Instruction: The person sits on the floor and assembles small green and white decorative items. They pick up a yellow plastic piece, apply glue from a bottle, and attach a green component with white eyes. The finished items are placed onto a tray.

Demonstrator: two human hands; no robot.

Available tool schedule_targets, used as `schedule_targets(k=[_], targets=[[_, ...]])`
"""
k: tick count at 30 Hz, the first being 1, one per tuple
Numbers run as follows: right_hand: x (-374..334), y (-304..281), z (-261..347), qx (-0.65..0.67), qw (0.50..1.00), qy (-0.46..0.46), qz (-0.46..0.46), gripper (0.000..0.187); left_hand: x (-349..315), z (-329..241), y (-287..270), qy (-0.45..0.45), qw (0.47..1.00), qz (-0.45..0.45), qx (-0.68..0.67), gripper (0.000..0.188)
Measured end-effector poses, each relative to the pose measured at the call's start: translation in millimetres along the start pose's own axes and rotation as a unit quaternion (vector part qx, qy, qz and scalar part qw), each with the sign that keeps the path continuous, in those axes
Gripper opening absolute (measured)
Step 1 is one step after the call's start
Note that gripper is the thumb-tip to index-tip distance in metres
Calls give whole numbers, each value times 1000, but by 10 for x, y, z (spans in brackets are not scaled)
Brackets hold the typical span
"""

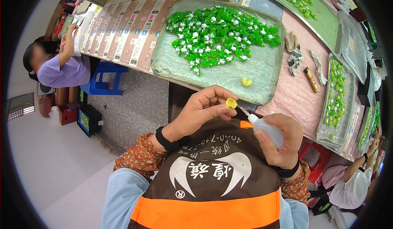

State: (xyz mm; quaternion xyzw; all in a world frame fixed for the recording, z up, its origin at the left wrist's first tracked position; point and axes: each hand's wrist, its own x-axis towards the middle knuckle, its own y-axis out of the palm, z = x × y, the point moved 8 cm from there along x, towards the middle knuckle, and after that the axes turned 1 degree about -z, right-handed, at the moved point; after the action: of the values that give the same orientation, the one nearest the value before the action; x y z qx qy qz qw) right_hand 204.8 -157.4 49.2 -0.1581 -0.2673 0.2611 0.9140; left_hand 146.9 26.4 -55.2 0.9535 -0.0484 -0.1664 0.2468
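Left hand [202, 108] is raised over the lap, fingers curled, pinching one small yellow plastic piece [231, 103] at the fingertips. Right hand [280, 141] is wrapped around one soft white squeeze bottle [265, 129] — thin nozzle aimed right at the piece. One more yellow piece [246, 81] sits on the pale green tray [262, 71], just below a heap of glossy green bits [223, 34] — too many to count.

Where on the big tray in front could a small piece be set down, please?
The tray is bare along its near edge and left side, around the lone yellow piece. Its far half is crowded with green pieces. The pink cloth to its right is also mostly free.
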Motion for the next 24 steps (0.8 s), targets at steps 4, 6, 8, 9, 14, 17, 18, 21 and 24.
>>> schedule_targets(k=[4,6,8,9,14,17,18,21,24], targets=[[8,3,15,-6,1000,-2,2,30,-4,-15,9,5,1000,1,12,31],[14,9,18,-11,1000,-6,5,30,-6,-15,13,7,1000,4,14,31],[6,20,7,-16,1000,-7,12,31,-9,-15,14,8,1000,3,17,31],[-2,27,-2,-13,1000,-7,13,32,-11,-16,15,7,1000,2,19,31],[-10,38,-3,-9,1000,-7,13,32,6,-21,5,10,1000,-6,29,30],[26,25,21,-17,1000,-6,15,33,8,4,-17,-1,1000,-15,13,29],[23,32,10,-17,1000,-3,17,33,13,15,-23,-5,1000,-15,5,29],[18,48,-11,-13,1000,4,21,32,18,33,-16,-24,999,-17,-24,30],[35,47,5,6,1000,5,15,32,8,36,7,-56,995,-18,-85,30]])
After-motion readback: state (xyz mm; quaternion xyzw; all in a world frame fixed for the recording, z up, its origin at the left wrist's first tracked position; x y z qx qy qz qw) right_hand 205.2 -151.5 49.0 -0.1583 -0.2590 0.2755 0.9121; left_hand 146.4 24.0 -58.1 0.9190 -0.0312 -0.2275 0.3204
